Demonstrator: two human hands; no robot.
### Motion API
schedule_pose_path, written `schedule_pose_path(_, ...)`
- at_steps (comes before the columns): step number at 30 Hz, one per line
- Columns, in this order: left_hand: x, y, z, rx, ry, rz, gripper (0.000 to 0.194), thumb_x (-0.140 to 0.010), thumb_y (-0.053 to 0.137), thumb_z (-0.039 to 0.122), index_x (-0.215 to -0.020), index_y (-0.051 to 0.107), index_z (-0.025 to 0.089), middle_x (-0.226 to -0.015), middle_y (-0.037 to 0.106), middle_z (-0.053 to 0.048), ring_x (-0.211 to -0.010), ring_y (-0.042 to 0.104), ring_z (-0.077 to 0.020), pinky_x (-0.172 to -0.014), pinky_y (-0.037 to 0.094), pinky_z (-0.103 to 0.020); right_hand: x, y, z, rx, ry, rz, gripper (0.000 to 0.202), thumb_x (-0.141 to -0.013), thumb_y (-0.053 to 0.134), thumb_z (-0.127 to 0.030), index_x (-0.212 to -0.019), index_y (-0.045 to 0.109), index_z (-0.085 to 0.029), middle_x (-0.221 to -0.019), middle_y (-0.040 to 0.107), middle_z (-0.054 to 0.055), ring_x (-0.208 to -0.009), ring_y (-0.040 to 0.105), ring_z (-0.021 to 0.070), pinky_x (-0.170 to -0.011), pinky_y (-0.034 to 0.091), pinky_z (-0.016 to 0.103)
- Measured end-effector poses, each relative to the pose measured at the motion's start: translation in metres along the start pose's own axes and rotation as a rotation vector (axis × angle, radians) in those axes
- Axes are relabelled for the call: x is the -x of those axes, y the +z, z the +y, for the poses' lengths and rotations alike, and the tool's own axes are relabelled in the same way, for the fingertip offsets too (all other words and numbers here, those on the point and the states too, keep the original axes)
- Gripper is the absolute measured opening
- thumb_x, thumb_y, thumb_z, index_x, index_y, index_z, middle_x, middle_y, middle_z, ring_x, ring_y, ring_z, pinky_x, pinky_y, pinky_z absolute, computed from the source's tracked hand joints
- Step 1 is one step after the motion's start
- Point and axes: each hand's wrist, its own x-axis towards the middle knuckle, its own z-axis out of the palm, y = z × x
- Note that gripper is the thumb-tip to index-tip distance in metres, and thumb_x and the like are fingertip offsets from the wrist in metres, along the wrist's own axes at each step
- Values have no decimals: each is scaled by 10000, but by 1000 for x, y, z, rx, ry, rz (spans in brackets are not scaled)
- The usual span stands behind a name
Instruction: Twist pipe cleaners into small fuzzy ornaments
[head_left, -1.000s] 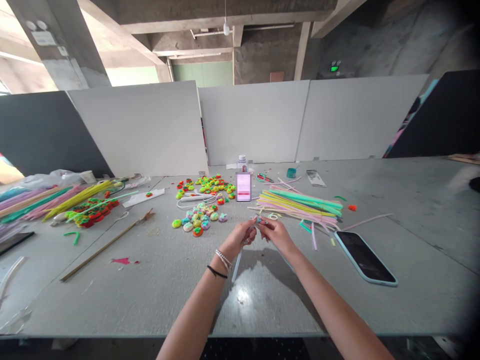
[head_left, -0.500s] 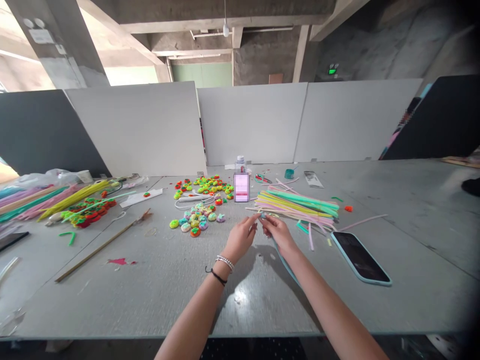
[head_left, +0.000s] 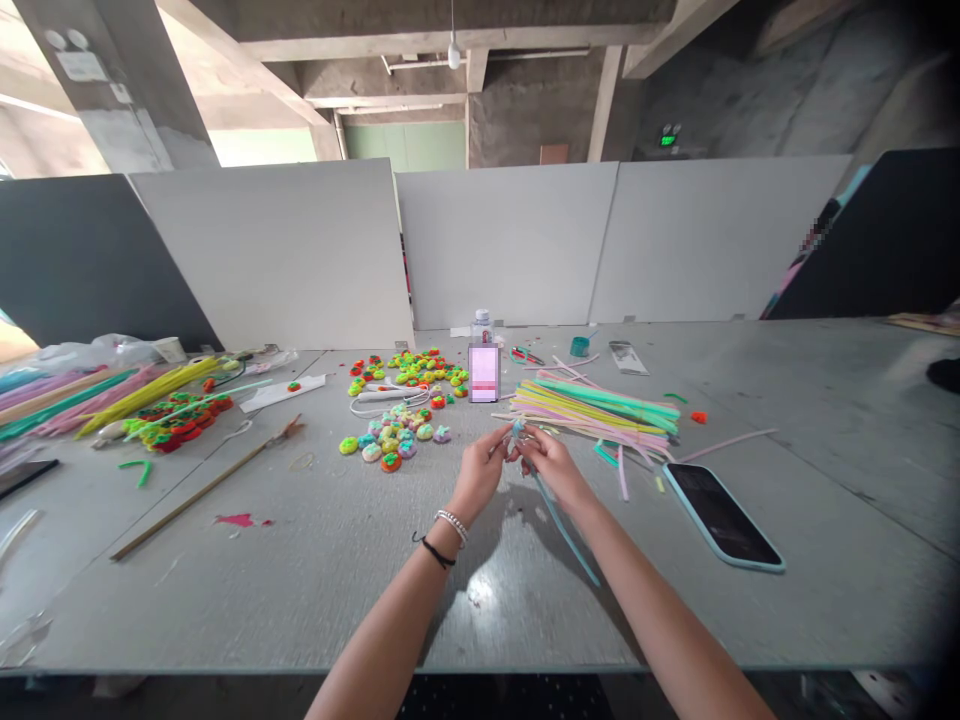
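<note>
At the far left of the tabletop (head_left: 315, 560) lie bundles of pipe cleaners (head_left: 97, 400) in yellow, green and pink, with a thin wooden stick (head_left: 206, 487) angled beside them. Further right sits a scatter of small finished coiled pieces (head_left: 394, 440), a white cable (head_left: 386, 400) among them, and an upright phone with a lit screen (head_left: 484, 373) behind.

The left hand (head_left: 474, 475) is raised above the tabletop near its centre, fingertips pinched on the upper end of a light blue pipe cleaner (head_left: 559, 525). A bead bracelet and a dark band sit on that wrist. The right hand (head_left: 553, 468) meets it, its grip closed on the same upper end, where the stem appears to be wound into a small coil; the detail there is too small to confirm. The free tail runs down and to the right, ending near the tabletop.

Handling judgement: the pipe cleaner is very light and soft-surfaced, with a wire core that bends easily and holds a set shape. The fuzzy nap resists slipping. A sharp kink is likely to remain. Hold is best taken close to the coil with fingertips, leaving the tail free.

Right of the hands lies a loose pile of pastel pipe cleaners (head_left: 600, 405), then a dark-screened phone in a pale blue case (head_left: 722, 515).
</note>
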Motion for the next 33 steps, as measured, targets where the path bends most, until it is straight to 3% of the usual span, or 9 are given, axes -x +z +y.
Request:
schedule_pose_path(9,-2,-1,-1,259,-141,-88,454,-817,496,299,-1238,578,150,-581,474,45,-454,325,-54,-461,256,-184,0,-1,-1,50,-4,-36,394,-701,652,-469,-921,546,-160,-607,621,5,-458,470,97,-469,375,237)
schedule_pose_path(12,-1,-4,5,433,-226,-180,524,-795,538,372,-1268,543,145,-592,430,58,-418,287,-37,-413,194,-187,0,-4,-1,57,-40,-15,404,-707,653,-478,-942,543,-168,-611,610,-1,-469,470,100,-470,370,235)
schedule_pose_path(16,1,-7,13,648,-302,-234,581,-740,620,357,-1275,523,152,-625,406,66,-400,239,-16,-393,136,-190,0,-7,-5,95,-114,22,407,-736,623,-493,-984,549,-178,-607,591,-9,-479,455,103,-470,361,233)
schedule_pose_path(22,4,-14,25,860,-407,-401,410,-761,628,293,-1159,579,211,-646,347,71,-396,194,-1,-370,112,-159,1,-11,-11,170,-171,5,455,-757,606,-514,-1091,547,-211,-706,577,-5,-521,465,111,-461,363,232)
schedule_pose_path(27,3,-19,25,998,-503,-555,320,-791,583,239,-1110,561,222,-648,298,72,-388,156,-5,-338,88,-132,4,-16,-18,261,-179,-163,415,-822,546,-498,-1136,598,-231,-754,555,4,-580,444,112,-531,369,235)
schedule_pose_path(33,3,-21,22,974,-500,-629,249,-812,560,250,-1058,544,211,-649,288,72,-380,162,-7,-339,126,-132,9,-18,-24,275,-193,-188,393,-831,543,-489,-1128,625,-245,-715,514,4,-581,385,123,-530,323,244)
